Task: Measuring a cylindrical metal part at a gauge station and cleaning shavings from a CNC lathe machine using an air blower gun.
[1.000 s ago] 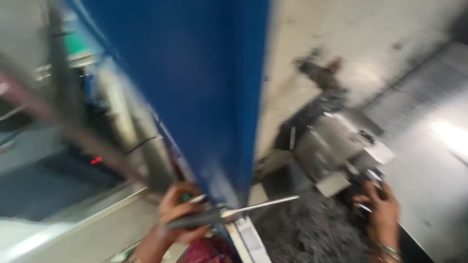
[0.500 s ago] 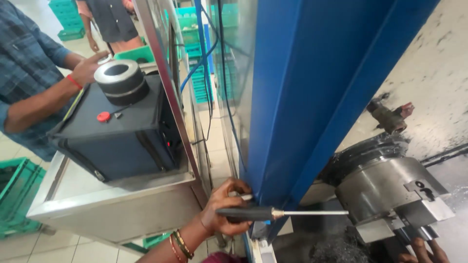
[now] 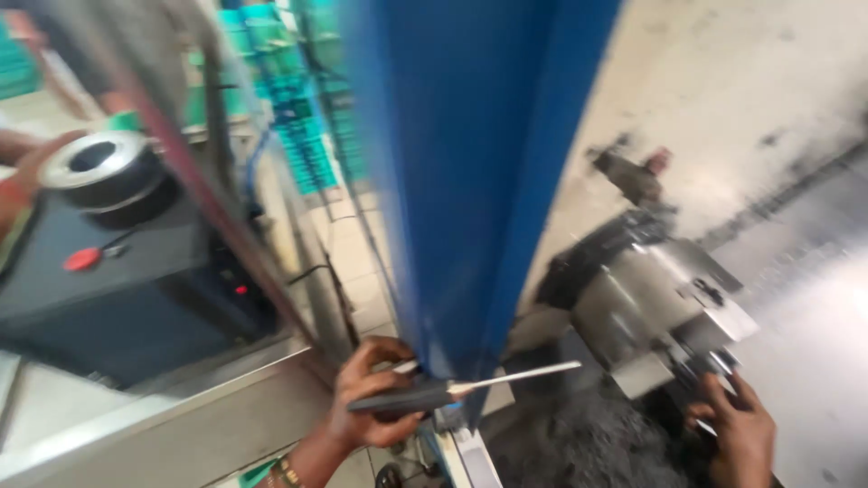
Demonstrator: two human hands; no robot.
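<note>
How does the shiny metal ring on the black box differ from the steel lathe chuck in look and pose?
The shiny metal ring is small and lies flat, hole upward, on the black box; the steel lathe chuck is much larger and sits tilted on its side. The right hand reaches the chuck; the left hand, nearer the box, holds a dark-handled screwdriver. Both ring and chuck are round, bright metal.

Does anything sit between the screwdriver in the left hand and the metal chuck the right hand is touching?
Only partly. The screwdriver in the left hand crosses the blue door's lower edge; beyond its tip, nothing visible blocks the way to the chuck, where the right hand rests.
</note>
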